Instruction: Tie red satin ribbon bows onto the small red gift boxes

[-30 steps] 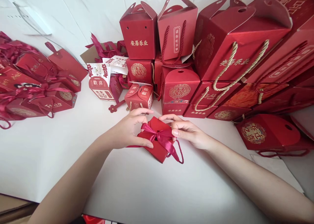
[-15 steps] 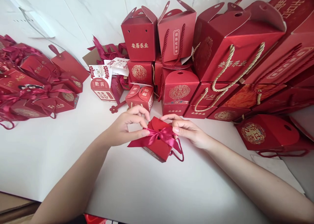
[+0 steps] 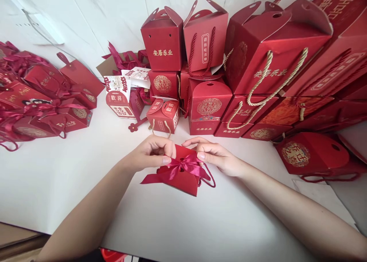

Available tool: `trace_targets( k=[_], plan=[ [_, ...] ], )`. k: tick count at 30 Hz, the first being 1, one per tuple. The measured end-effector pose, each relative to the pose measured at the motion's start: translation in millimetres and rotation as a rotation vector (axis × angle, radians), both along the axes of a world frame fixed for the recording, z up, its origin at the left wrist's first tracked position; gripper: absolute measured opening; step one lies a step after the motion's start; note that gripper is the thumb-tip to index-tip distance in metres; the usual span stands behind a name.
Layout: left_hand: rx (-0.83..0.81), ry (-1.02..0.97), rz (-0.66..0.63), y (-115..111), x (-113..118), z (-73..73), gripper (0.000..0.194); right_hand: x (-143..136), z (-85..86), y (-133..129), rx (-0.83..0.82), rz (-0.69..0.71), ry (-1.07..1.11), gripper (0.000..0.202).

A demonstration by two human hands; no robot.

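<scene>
A small red gift box (image 3: 183, 183) is between my hands, low over the white table. A crimson satin ribbon (image 3: 186, 164) is tied in a bow across its top, with one tail trailing out to the left. My left hand (image 3: 155, 153) pinches the bow's left loop between thumb and fingers. On the other side, my right hand (image 3: 216, 157) pinches the right loop, its index finger stretched over the box's far edge. A dark red cord handle (image 3: 211, 176) hangs at the box's right side. The fingertips partly cover both loops.
Stacked red gift boxes (image 3: 210, 105) with cord handles line the wall at the back and right. A small box with cream cord (image 3: 163, 114) stands just beyond my hands. Ribboned boxes (image 3: 63, 118) are heaped at left. One box (image 3: 315, 151) lies at far right.
The gift box has shifted slightly toward me and tilted. My left fingers have curled in closer on the left loop, and both hands have moved a little nearer with the bow.
</scene>
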State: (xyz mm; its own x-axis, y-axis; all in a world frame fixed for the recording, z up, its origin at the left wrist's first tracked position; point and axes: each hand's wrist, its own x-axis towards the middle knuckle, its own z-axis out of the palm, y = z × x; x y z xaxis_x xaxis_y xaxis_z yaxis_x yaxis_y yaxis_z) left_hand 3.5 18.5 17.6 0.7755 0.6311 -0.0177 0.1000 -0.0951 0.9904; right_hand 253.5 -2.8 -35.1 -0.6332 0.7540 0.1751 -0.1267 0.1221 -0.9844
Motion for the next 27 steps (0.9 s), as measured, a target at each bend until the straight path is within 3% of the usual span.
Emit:
trace_targets(
  k=[5, 8, 19, 27],
  plan=[
    [0.095, 0.396, 0.113, -6, 2, 15.5, 0.032, -2, -1.0, 0, -0.013, -0.009, -0.008, 0.028],
    [0.123, 0.480, 0.114, -5, 2, 20.1, 0.027, -2, -1.7, -1, -0.028, -0.012, -0.013, 0.028],
    [-0.046, 0.253, 0.021, 7, -4, 8.0, 0.031, -1, -3.6, -1, 0.010, -0.025, -0.023, 0.028],
    [-0.174, 0.135, -0.016, 20, -14, -11.2, 0.027, -1, -6.8, -1, -0.035, -0.006, 0.011, 0.028]
  ],
)
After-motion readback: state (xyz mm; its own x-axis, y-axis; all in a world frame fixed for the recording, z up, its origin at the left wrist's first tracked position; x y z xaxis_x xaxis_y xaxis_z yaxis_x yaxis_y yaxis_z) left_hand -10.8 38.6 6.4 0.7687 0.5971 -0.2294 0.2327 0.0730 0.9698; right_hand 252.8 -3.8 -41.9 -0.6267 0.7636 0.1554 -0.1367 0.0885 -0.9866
